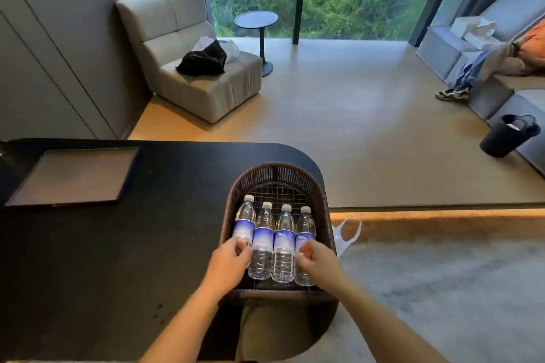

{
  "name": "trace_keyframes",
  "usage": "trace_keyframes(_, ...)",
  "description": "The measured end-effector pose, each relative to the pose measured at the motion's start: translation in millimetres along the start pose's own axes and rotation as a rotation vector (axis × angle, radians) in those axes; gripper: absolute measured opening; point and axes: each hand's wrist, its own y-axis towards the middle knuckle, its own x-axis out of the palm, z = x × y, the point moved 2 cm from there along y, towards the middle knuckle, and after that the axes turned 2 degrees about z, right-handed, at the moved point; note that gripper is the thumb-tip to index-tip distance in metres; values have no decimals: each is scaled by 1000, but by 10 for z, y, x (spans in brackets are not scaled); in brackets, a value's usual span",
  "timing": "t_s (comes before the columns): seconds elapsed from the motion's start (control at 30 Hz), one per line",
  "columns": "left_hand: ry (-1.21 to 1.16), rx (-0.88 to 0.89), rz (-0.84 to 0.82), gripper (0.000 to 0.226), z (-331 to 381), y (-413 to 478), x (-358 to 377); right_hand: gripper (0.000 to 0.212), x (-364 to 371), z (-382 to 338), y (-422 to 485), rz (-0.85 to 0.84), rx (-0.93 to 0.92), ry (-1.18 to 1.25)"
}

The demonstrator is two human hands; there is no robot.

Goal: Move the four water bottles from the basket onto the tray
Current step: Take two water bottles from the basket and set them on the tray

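**All four bottles still in the basket, both hands just arriving**

Two bare forearms come up from the bottom of the view and meet over the near end of the basket (267, 177). The left hand (228, 264) has its fingers curled around the lower body of the leftmost bottle (244, 222), thumb and fingertips touching the plastic just below the blue label; it looks like a closing grasp, though whether it is gripping firmly I cannot tell. The right hand (317, 258) does the same at the rightmost bottle (305, 231), fingers bent against its label and lower half. Neither bottle appears lifted.

Between the hands lie the two middle bottles (262, 242) (283, 242), untouched. All four lie side by side on the woven floor of the basket, white caps pointing away from the person, bases toward the near rim, each touching its neighbour.

The basket sits at the rounded right end of the dark counter (118, 259). The tray (73, 175) lies flat on the same counter, well apart to the left and farther back, and it holds nothing.

By my reading the task is at its very start: no bottle has been moved and four remain. The outer pair seems first in line; each must travel across the counter to the tray, and the middle pair is left for a second trip.
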Motion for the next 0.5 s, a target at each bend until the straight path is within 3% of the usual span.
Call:
trace_keyframes(0.1, 49, -13, -53, 17, 53, 523, 41, 12, 20, -98, 444, -17, 73, -52)
trace_keyframes(0.27, 25, -12, -186, 65, 130, 1102, 191, 26, 29, -200, 1026, -48, 182, -50)
trace_keyframes(0.5, 116, -88, -243, 76, 107, 1624, 429, 37, 192, -118, 1516, -210, 293, -77)
